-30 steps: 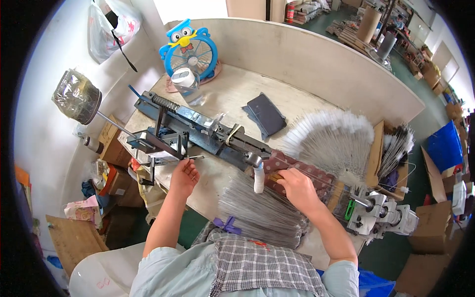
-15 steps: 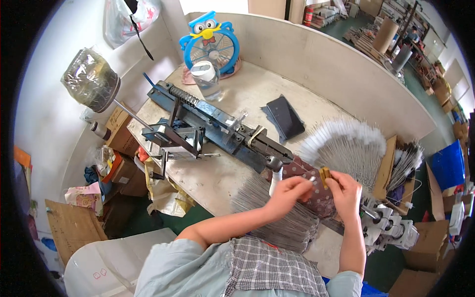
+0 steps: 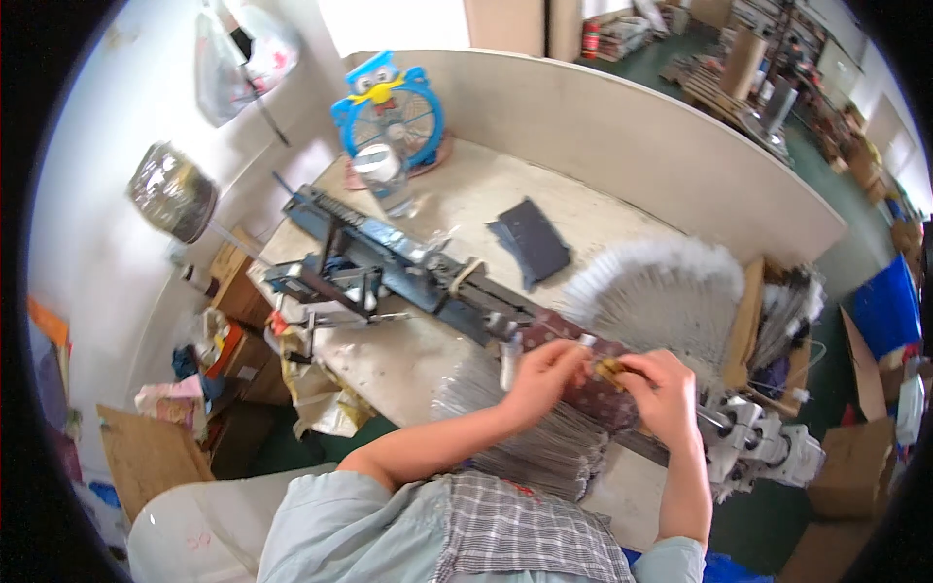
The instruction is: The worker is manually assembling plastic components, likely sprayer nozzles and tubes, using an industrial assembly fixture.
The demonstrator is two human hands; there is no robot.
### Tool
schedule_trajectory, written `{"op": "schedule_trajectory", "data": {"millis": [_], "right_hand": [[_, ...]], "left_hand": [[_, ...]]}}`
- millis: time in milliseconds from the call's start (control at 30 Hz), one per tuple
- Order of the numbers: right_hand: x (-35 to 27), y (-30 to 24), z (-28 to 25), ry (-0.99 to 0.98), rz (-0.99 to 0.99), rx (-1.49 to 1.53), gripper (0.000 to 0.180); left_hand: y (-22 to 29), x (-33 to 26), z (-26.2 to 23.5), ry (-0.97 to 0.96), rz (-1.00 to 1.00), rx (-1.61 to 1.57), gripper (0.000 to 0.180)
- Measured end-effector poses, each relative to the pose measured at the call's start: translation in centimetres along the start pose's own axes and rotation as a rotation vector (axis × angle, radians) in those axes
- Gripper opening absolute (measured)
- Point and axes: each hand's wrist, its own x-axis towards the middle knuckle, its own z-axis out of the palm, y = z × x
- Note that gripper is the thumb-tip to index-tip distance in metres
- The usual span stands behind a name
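My right hand point(image 3: 666, 394) pinches a small yellow, brass-coloured piece point(image 3: 609, 369) between thumb and fingertips. Close by on the left, my left hand point(image 3: 546, 379) has its fingers curled together. A small whitish bit point(image 3: 587, 340) shows at its fingertips, blurred and too small to name. Both hands hover above a maroon dotted cloth point(image 3: 604, 406) draped over the rail of a long metal bench device point(image 3: 418, 272). Below my left forearm lies a thick bundle of thin grey wires point(image 3: 544, 442). Beyond the hands, white-tipped thin wire brushes point(image 3: 661, 282) are fanned out.
A dark phone point(image 3: 533, 241) rests on a cloth, with a clear jar point(image 3: 384, 175) and a blue cartoon fan point(image 3: 394, 121) farther back. A covered lamp point(image 3: 173, 194) stands at left. White machine parts point(image 3: 768, 442) and an open carton point(image 3: 777, 340) sit at right. A low partition point(image 3: 622, 136) edges the table.
My right hand has brought the yellow piece down and left, nearer my left hand. The whole view has shifted and blurred slightly with head motion.
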Motion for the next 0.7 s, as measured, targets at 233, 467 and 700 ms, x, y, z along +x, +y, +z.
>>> {"op": "schedule_trajectory", "data": {"millis": [233, 467, 700], "right_hand": [[4.9, -1.6, 4.8, 0.102, -0.201, -0.398, 0.012], [4.8, -2.5, 5.1, -0.090, -0.052, -0.178, 0.015], [4.3, -2.6, 5.5, -0.079, 0.079, -0.126, 0.021]], "left_hand": [[1.8, -0.4, -1.8, 0.161, -0.017, -0.173, 0.018], [1.7, -0.8, -3.0, 0.043, -0.069, -0.175, 0.021], [2.7, -0.3, -2.2, 0.056, -0.180, -0.214, 0.049]]}}
